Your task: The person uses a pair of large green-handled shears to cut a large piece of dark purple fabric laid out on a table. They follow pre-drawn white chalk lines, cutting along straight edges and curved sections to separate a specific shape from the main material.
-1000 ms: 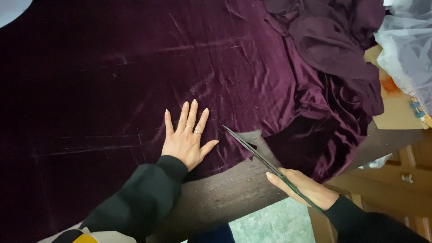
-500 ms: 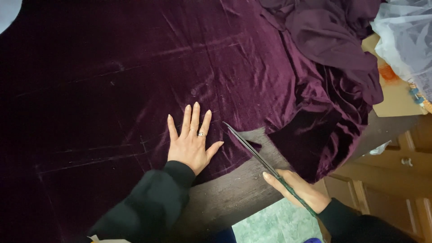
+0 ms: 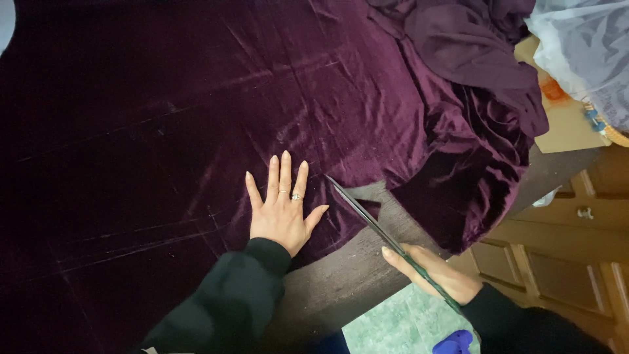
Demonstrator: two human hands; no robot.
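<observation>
- Head view: left hand (image 3: 282,208) lies flat, fingers spread, palm down on the purple velvet cloth (image 3: 196,118), just left of the cut edge.
- Right hand (image 3: 436,275) is closed around the handles of long scissors (image 3: 370,219); it sits off the bench (image 3: 341,275) edge, right and below the left hand.
- Scissor tips touch the cloth edge just right of the left thumb; the blades look nearly closed.
- A cut flap of cloth hangs right of the blades, bunched toward the bench corner.
- Versus 1.0 s ago: the left hand has slid slightly right and down the cloth, keeping beside the blades.
- Scissors hold almost the same line; the tip sits marginally further in. My read: the cut advances slowly, if at all.
</observation>
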